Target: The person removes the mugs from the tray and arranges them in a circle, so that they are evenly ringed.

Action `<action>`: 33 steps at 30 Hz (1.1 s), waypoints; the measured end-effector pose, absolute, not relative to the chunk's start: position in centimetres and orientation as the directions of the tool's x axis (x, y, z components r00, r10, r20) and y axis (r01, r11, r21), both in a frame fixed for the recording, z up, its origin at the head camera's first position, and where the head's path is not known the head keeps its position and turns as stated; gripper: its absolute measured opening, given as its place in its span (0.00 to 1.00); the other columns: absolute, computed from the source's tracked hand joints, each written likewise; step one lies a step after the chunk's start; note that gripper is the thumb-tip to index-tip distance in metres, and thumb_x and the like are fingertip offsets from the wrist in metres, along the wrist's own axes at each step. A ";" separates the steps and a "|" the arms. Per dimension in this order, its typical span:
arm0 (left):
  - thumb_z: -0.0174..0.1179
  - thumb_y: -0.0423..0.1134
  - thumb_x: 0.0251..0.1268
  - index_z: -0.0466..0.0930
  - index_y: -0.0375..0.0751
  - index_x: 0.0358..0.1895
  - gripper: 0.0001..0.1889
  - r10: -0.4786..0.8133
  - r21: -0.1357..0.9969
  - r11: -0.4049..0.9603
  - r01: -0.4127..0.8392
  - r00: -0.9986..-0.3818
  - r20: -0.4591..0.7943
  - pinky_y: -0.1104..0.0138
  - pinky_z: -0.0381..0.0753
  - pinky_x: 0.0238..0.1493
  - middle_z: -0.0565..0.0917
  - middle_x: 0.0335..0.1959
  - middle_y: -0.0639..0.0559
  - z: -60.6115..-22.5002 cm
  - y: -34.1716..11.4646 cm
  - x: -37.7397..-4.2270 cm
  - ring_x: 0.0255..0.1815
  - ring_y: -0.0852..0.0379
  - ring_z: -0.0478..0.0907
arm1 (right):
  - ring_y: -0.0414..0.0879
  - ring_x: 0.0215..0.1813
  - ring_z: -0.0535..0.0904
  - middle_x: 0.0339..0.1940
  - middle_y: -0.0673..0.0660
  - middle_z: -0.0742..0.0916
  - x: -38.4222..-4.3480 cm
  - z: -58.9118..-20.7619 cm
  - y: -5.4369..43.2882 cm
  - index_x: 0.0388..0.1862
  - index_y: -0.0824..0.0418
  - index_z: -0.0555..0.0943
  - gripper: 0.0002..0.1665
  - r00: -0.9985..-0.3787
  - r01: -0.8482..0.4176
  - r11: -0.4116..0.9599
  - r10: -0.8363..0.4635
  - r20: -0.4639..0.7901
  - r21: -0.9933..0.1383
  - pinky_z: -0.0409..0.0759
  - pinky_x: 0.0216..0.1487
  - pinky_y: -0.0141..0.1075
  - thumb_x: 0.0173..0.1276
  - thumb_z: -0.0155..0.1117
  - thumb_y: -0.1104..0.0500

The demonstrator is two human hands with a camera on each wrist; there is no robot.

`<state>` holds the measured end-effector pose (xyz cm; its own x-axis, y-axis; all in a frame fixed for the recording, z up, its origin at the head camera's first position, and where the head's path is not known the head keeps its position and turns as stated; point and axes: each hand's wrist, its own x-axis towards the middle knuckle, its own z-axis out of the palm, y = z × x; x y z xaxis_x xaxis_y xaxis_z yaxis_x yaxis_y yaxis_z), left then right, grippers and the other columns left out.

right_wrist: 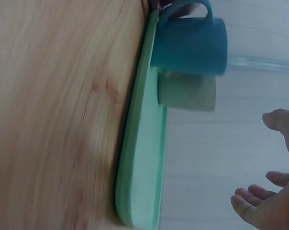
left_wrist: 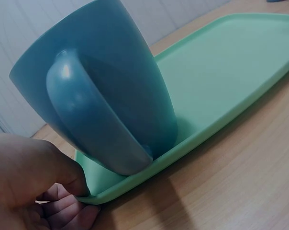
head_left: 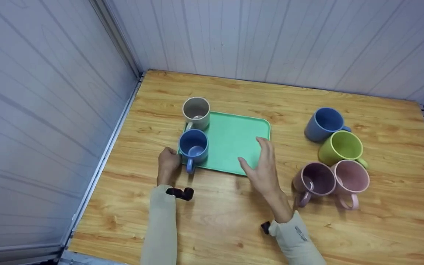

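Observation:
A green tray (head_left: 234, 140) lies on the wooden table. On its left end stand a blue mug (head_left: 193, 144) at the front, handle toward me, and a greyish-white mug (head_left: 196, 112) behind it. My left hand (head_left: 169, 162) pinches the tray's front left corner, thumb on top and fingers beneath in the left wrist view, close to the blue mug (left_wrist: 111, 81). Over the tray's right part hovers my right hand (head_left: 265, 173), thumb and fingers spread, holding nothing. In the right wrist view its fingers (right_wrist: 252, 196) are apart from the tray and mugs.
To the right on the table, several mugs stand close together: a darker blue mug (head_left: 324, 124), a yellow-green mug (head_left: 341, 148), a purple mug (head_left: 314, 179) and a pink mug (head_left: 351, 176). Pale panel walls (head_left: 271, 40) border the table at the back and left.

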<state>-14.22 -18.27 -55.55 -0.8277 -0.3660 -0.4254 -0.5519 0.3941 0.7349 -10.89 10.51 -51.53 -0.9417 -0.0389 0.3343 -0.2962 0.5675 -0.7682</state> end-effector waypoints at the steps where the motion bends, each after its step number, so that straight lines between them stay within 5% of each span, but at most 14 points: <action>1: 0.48 0.32 0.62 0.69 0.34 0.40 0.06 -0.365 0.729 0.407 -0.550 -0.830 -0.422 0.61 0.70 0.45 0.72 0.38 0.44 -55.5 -18.3 -14.2 0.43 0.49 0.69 | 0.52 0.69 0.62 0.66 0.63 0.66 -11.2 -51.7 10.0 0.69 0.65 0.60 0.43 -0.942 -0.305 0.566 -0.062 0.330 -0.766 0.61 0.69 0.47 0.61 0.68 0.52; 16: 0.47 0.31 0.62 0.69 0.36 0.41 0.06 -0.373 0.711 0.400 -0.578 -0.811 -0.450 0.61 0.69 0.44 0.71 0.40 0.44 -55.5 -18.4 -14.4 0.43 0.49 0.69 | 0.51 0.76 0.55 0.75 0.60 0.59 -14.7 -52.7 2.3 0.76 0.58 0.53 0.54 -0.923 -0.353 0.592 -0.350 0.163 -0.725 0.59 0.72 0.45 0.59 0.67 0.39; 33: 0.48 0.34 0.62 0.71 0.34 0.41 0.08 -0.360 0.719 0.449 -0.530 -0.844 -0.398 0.60 0.71 0.45 0.74 0.42 0.41 -55.6 -18.6 -14.2 0.44 0.48 0.71 | 0.50 0.68 0.66 0.70 0.60 0.66 -15.2 -52.0 -1.3 0.74 0.60 0.56 0.56 -0.874 -0.461 0.562 -0.420 0.243 -0.687 0.67 0.67 0.43 0.54 0.72 0.42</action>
<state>-14.18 -18.57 -55.59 -0.8440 -0.3599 -0.3978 -0.5304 0.4495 0.7187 -15.23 -1.31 -52.02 -0.8744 -0.4203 0.2425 -0.4607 0.5623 -0.6867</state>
